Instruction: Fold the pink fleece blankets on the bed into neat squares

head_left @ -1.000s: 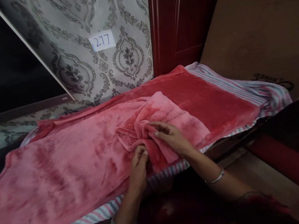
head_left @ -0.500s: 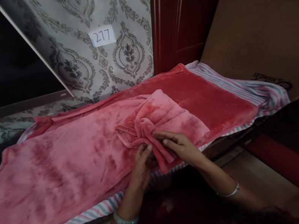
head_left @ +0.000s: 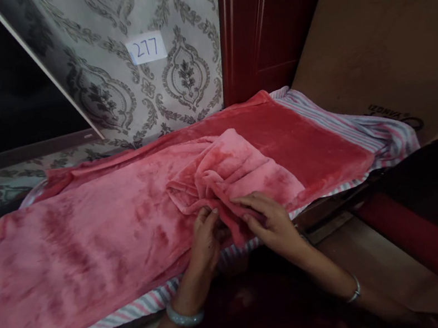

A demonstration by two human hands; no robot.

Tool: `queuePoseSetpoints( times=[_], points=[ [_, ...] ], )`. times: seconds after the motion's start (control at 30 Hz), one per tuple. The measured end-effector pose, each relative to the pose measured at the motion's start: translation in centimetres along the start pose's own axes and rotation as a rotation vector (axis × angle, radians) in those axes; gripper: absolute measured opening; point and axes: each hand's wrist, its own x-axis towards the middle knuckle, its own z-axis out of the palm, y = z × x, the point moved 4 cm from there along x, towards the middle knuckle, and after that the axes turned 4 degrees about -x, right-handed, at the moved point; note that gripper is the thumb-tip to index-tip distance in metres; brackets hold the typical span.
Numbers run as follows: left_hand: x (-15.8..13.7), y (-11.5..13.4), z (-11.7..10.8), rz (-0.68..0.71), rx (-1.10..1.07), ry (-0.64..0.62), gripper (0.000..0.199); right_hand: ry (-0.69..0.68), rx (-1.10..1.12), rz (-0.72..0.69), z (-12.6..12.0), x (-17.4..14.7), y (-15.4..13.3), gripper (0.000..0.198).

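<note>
A pink plush cloth (head_left: 101, 218), perhaps a garment or blanket, lies spread out, with a folded part gathered at its middle. From that gather two narrow plush strips (head_left: 233, 223) hang toward me, crossing near the top. My right hand (head_left: 274, 225) is closed around the right-hand strip, thumb and fingers on either side of it. To the left, my left hand (head_left: 204, 237) pinches the edge of the pink cloth beside the other strip. Its lower fingers are partly hidden under the fabric.
Beneath the pink cloth is a striped cloth (head_left: 334, 121). A dark screen (head_left: 1, 83) stands at the left by the patterned wall. A large cardboard box (head_left: 384, 44) leans at the right, next to a dark red door (head_left: 257, 21). A paper marked 277 (head_left: 146, 48) is on the wall.
My right hand has shifted slightly right and down, closing over the right-hand strip and drawing it away from the other one. My left hand has barely moved.
</note>
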Motion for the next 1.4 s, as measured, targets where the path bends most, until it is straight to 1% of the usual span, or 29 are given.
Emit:
queuePoseSetpoints(
  times=[0.07, 0.2, 0.23, 0.3, 0.37, 0.43, 0.47, 0.57, 0.6, 0.67, 0.77, 0.83, 0.87, 0.9, 0.93, 1.0, 1.03, 1.1, 1.13, 1.17, 1.23, 1.27, 1.3, 1.33, 1.4],
  points=[
    [0.0, 0.1, 0.2, -0.002, -0.014, 0.001, 0.036, -0.012, -0.006, -0.004, -0.1, 0.2, -0.7, 0.043],
    [-0.2, 0.5, 0.8, 0.004, -0.071, 0.004, 0.035, -0.162, 0.027, 0.031, 0.6, 0.0, -1.4, 0.040],
    [-0.2, 0.6, 0.9, 0.012, -0.078, 0.007, 0.035, -0.173, 0.047, 0.045, 0.6, -0.1, -1.4, 0.039],
    [-0.2, 0.9, 1.0, 0.018, -0.070, 0.010, 0.032, -0.141, 0.081, 0.076, 0.0, -0.3, -1.2, 0.035],
    [-0.2, 1.0, 1.0, 0.008, -0.055, 0.008, 0.029, -0.079, 0.084, 0.090, -0.9, -0.5, -0.8, 0.031],
    [-0.1, 0.9, 0.9, -0.006, -0.060, 0.011, 0.031, -0.040, 0.039, 0.050, -1.7, -0.7, -0.6, 0.033],
    [-0.1, 0.9, 0.9, -0.009, -0.073, 0.017, 0.032, -0.049, -0.001, 0.013, -1.8, -0.8, -0.6, 0.038],
    [0.1, 0.7, 1.0, -0.009, -0.123, 0.044, 0.034, -0.151, -0.147, -0.093, -1.0, -1.5, -0.5, 0.065],
    [0.1, 0.6, 1.1, -0.011, -0.132, 0.051, 0.035, -0.178, -0.186, -0.110, -0.5, -1.8, -0.2, 0.069],
    [0.0, 0.4, 1.3, -0.014, -0.123, 0.040, 0.035, -0.160, -0.225, -0.129, 0.3, -2.2, 0.3, 0.066],
    [-0.4, -0.2, 1.3, -0.055, -0.043, -0.052, 0.035, -0.040, -0.178, -0.134, 0.6, -2.4, 1.0, 0.056],
    [-0.8, -0.2, 0.8, -0.067, 0.043, -0.089, 0.034, 0.007, -0.121, -0.124, 0.2, -2.3, 1.2, 0.047],
    [-0.9, 0.0, 0.4, -0.032, 0.095, -0.085, 0.033, 0.020, -0.097, -0.120, -0.1, -2.3, 1.2, 0.043],
    [-1.0, 0.6, -0.2, 0.036, 0.155, -0.068, 0.033, 0.033, -0.077, -0.121, -0.5, -2.3, 1.2, 0.039],
    [-1.1, 1.5, -0.7, 0.135, 0.223, -0.043, 0.035, 0.049, -0.061, -0.125, -0.9, -2.4, 1.1, 0.036],
    [-0.9, 3.8, -1.6, 0.359, 0.370, 0.026, 0.036, 0.074, -0.041, -0.127, -1.7, -2.7, 0.8, 0.033],
    [-0.7, 5.1, -2.0, 0.459, 0.458, 0.070, 0.031, 0.082, -0.035, -0.118, -2.0, -2.8, 0.8, 0.032],
    [0.5, 7.6, -2.6, 0.629, 0.693, 0.153, 0.014, 0.092, -0.025, -0.095, -2.5, -3.1, 0.7, 0.030],
    [1.4, 8.7, -2.7, 0.694, 0.851, 0.170, 0.006, 0.091, -0.020, -0.088, -2.6, -3.2, 0.7, 0.030],
    [2.5, 9.6, -2.7, 0.738, 1.031, 0.161, 0.015, 0.090, -0.013, -0.090, -2.7, -3.4, 0.6, 0.029],
    [5.1, 10.7, -2.8, 0.760, 1.394, 0.093, 0.035, 0.082, 0.002, -0.106, -2.7, -3.6, 0.5, 0.030],
    [6.4, 11.0, -3.0, 0.733, 1.532, 0.061, 0.041, 0.075, 0.005, -0.111, -2.7, -3.7, 0.5, 0.031],
    [7.6, 11.1, -3.3, 0.684, 1.613, 0.022, 0.043, 0.070, 0.005, -0.112, -2.7, -3.8, 0.6, 0.032],
    [8.7, 11.1, -3.6, 0.625, 1.638, -0.019, 0.043, 0.069, 0.001, -0.111, -2.7, -3.9, 0.7, 0.032],
    [10.3, 11.0, -4.2, 0.526, 1.578, -0.099, 0.036, 0.066, -0.012, -0.109, -2.6, -4.1, 0.9, 0.030]
  ],
)
